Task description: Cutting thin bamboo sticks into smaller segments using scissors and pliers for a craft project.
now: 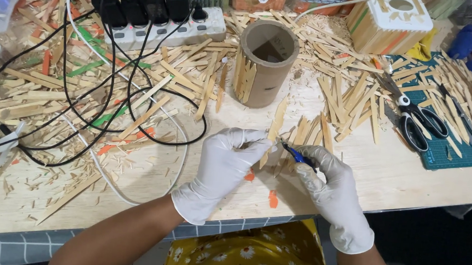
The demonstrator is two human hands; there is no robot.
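**Trimming a wooden stick beside a half-clad tube**

Left hand in a white glove pinches a flat pale wooden craft stick between thumb and fingertips, holding it roughly upright over the plywood tabletop. Right hand, also gloved, is closed on a small blue-handled cutting tool whose tip meets the stick's lower part (blade itself too small to make out).

Progress, as a judgement: the brown cardboard tube standing just behind the hands has only a few sticks attached on its front left side; most of its wall is bare, so the cladding looks early. A finished-looking stick-covered box sits at the far right.

Plenty of cut sticks lie loose near the tube, and offcuts and shavings litter the left side under tangled black cables from a white power strip. Black-handled scissors rest on a green cutting mat, well apart from the hands.
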